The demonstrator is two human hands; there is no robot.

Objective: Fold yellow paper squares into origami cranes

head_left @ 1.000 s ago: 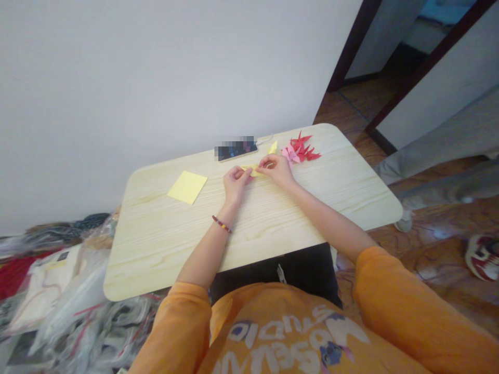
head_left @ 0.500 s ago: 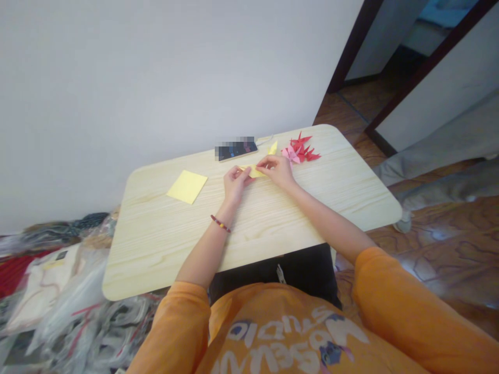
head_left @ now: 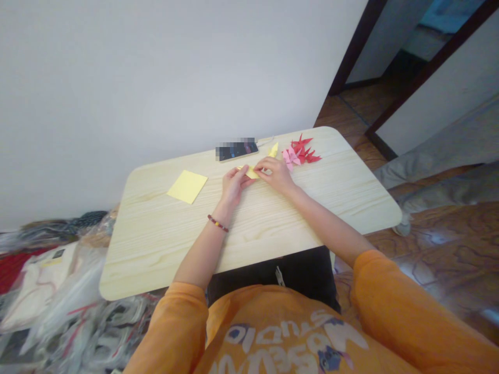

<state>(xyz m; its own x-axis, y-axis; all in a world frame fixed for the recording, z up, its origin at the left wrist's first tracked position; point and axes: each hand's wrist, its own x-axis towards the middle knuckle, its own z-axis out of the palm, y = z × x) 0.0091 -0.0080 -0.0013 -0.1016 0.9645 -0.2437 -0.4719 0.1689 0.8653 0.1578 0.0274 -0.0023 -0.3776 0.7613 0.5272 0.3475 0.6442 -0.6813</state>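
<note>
A small folded piece of yellow paper is held between my hands above the middle of the table. My left hand grips its left part, with the thumb on top and the fingers beneath. On the other side, my right hand pinches the paper's right part between thumb and fingertips. Just behind the right hand lies a yellow folded paper piece. Beside it sit a pink origami piece and several red origami pieces. Square yellow paper sheets rest left of my hands.
A phone lies at the back of the pale wooden table, against the wall. Bagged clothes are piled on the floor at left. Another person's grey-trousered legs are beyond the right edge.
My right fingertips have shifted slightly left along the yellow paper, and my left thumb has moved a little over it. Both hands keep their hold.
</note>
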